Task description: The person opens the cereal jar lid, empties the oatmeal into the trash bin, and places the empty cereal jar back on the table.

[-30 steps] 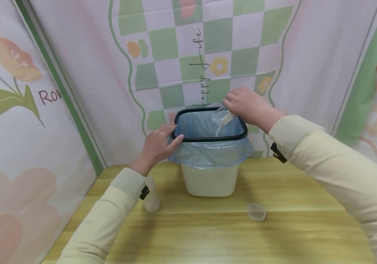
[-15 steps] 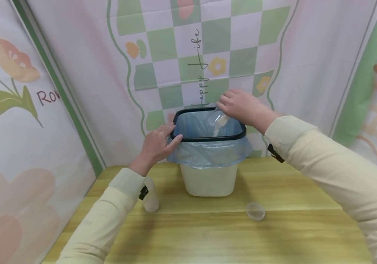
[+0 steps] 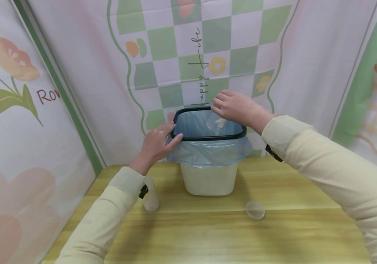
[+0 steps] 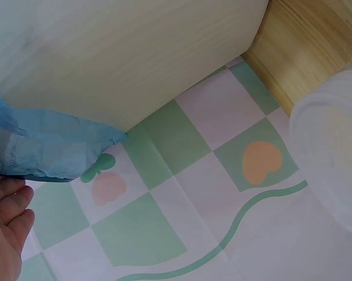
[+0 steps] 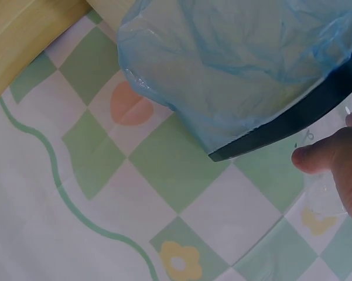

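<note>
A cream trash can point(image 3: 209, 181) with a black rim and a blue liner bag point(image 3: 208, 152) stands on the table. My left hand point(image 3: 157, 145) holds the rim at its near left corner, thumb along the front and fingers at the left side. Over the opening, my right hand point(image 3: 236, 108) grips a clear plastic cup point(image 5: 325, 196), tipped mouth down into the bin. A whitish clump point(image 3: 220, 122) shows below the right hand, against the liner. In the right wrist view, the thumb point(image 5: 310, 157) presses on the cup near the black rim point(image 5: 293, 123).
A white bottle-like container point(image 3: 150, 203) stands partly behind my left forearm. To the bin's right front, a clear round lid point(image 3: 255, 211) lies on the wooden table point(image 3: 201, 234). A checkered cloth backdrop point(image 3: 215, 36) hangs close behind the bin.
My right hand has moved slightly left and tipped the cup further into the bin; whitish stuff slides down from it. The left hand keeps its hold on the rim.
</note>
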{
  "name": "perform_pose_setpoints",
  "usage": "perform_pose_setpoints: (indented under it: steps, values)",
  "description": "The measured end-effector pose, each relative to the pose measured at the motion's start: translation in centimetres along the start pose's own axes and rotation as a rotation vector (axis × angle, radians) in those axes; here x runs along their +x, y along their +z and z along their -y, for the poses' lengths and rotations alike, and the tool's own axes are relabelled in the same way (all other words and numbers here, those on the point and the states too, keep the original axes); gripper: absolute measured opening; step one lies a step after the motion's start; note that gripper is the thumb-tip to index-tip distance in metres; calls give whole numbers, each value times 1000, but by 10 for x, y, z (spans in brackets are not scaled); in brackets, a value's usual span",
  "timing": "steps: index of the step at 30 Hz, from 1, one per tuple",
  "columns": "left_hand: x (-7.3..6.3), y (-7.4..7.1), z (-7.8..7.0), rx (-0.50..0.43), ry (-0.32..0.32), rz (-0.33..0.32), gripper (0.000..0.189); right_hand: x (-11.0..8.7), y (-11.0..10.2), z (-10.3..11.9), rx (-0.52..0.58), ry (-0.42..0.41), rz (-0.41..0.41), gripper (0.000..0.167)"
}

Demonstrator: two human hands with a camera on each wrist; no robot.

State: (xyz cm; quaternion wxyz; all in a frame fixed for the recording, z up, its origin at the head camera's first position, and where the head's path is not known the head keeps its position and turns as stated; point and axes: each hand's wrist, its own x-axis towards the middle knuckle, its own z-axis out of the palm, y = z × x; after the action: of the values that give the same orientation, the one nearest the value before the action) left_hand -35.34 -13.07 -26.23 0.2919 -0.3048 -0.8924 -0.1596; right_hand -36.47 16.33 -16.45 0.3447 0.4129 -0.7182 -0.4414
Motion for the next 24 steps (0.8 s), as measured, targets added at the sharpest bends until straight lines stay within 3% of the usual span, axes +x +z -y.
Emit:
perform_pose_setpoints:
  steps: [11,24]
  values:
    - [0,-1,1,15,5,1,57,7,-1,2,-115,-68,-82,35]
    - [1,0,2,20,1,8,57,10,1,6,-165,-141,-130,31]
